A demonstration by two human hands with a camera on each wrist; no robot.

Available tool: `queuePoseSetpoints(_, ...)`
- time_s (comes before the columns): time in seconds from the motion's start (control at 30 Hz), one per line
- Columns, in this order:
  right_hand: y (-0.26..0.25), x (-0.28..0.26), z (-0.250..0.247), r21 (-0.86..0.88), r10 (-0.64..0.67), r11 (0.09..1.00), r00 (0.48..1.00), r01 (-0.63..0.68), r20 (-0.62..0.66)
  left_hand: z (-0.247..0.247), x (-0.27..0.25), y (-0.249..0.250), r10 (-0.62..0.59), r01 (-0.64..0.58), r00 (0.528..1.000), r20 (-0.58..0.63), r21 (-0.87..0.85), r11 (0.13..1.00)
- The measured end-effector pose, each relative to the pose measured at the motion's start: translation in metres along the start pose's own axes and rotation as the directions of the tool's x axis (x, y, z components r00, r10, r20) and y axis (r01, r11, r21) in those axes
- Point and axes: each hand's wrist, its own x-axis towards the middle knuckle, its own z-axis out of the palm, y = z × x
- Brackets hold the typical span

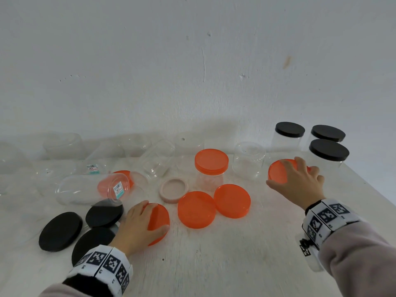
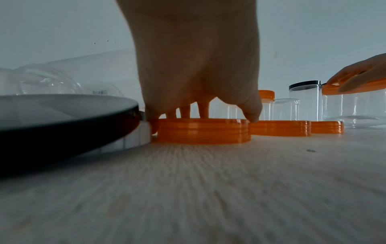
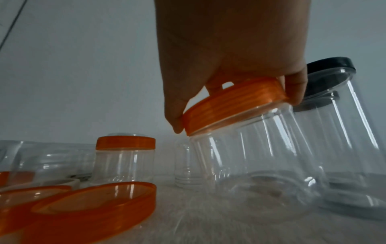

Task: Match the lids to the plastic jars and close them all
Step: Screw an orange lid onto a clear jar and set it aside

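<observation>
Closing lid: right hand (image 1: 300, 181) curls round the orange lid (image 3: 234, 105) atop the clear jar (image 3: 271, 156) at far right; press level, then twist
Next lid: left hand (image 1: 137, 226) grips a flat orange lid (image 2: 203, 130) at near left, beside black lids (image 1: 61, 231); lift straight up
Table (image 1: 214, 264): open jars lie far left

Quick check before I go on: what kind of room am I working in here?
Probably a bare indoor work or test space, not a kitchen: a plain white wall with scuffs, a pale wood-grain table pushed against it, and only clear plastic jars and loose orange lids laid out.
</observation>
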Motion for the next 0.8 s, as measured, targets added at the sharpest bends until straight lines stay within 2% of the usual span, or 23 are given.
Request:
queuePoseSetpoints(0.3,-0.016,0.015,-0.012,-0.094,0.123,0.990,0.980,-0.109,0.159,0.001,0.002,-0.004,0.005,-0.004,1.000,0.020,-0.014,1.000)
queuePoseSetpoints(0.47,-0.045,0.029,-0.023,-0.021,0.032,0.999,0.996,-0.031,0.079,0.004,0.006,-0.008,0.007,-0.006,1.000,0.020,-0.019,1.000)
queuePoseSetpoints(0.57,-0.062,0.042,-0.021,0.017,-0.029,0.999,0.996,0.028,0.083,0.006,0.006,-0.009,0.015,-0.014,1.000,0.009,-0.028,1.000)
queuePoseSetpoints(0.8,-0.071,0.071,0.000,0.073,0.019,0.997,0.992,-0.028,0.123,0.006,0.004,-0.007,0.021,-0.021,1.000,-0.018,-0.017,1.000)
